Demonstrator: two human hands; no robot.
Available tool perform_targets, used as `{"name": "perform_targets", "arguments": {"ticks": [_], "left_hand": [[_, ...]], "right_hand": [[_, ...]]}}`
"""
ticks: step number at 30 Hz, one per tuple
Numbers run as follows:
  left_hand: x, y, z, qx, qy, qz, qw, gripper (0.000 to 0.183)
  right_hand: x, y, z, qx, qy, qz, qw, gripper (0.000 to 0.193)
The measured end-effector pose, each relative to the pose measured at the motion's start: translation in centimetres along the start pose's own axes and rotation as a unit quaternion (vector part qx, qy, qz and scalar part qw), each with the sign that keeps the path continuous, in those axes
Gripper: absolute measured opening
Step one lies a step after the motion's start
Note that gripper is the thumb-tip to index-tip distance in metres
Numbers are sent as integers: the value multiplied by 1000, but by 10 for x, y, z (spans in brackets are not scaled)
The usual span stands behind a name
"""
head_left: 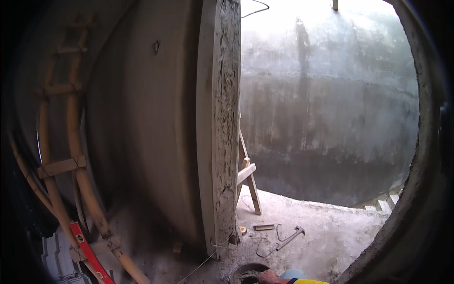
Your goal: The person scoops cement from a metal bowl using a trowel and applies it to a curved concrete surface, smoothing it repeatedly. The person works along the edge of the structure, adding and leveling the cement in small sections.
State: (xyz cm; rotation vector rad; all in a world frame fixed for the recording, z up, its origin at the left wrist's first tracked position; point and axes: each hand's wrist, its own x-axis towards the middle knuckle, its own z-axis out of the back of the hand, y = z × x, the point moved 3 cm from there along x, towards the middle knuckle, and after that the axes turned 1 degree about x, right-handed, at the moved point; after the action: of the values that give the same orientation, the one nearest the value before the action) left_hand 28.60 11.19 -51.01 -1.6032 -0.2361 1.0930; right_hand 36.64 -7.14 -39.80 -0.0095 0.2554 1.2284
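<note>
While the bucket sits at bottom centre, our right hand curls at its right edge, whether gripping we cannot tell; our left hand is unseen.

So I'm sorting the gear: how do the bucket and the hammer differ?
The bucket is round and open-topped; the hammer is long and thin. The right hand is at the bucket; no hand is at the hammer. The bucket is cut off below; the hammer shows whole.
</note>
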Motion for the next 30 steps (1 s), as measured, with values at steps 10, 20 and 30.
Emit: {"name": "perform_targets", "arguments": {"ticks": [10, 20, 30], "left_hand": [[-5, -65, 4, -7, 20, -40, 999, 44], [-10, -78, 8, -16, 28, -49, 998, 34], [-42, -151, 26, -43, 18, -14, 999, 24]], "right_hand": [[13, 14, 40, 156, -112, -14, 981, 22], [7, 31, 82, 194, -146, -21, 970, 24], [3, 30, 184, 253, -151, -33, 955, 27]]}}
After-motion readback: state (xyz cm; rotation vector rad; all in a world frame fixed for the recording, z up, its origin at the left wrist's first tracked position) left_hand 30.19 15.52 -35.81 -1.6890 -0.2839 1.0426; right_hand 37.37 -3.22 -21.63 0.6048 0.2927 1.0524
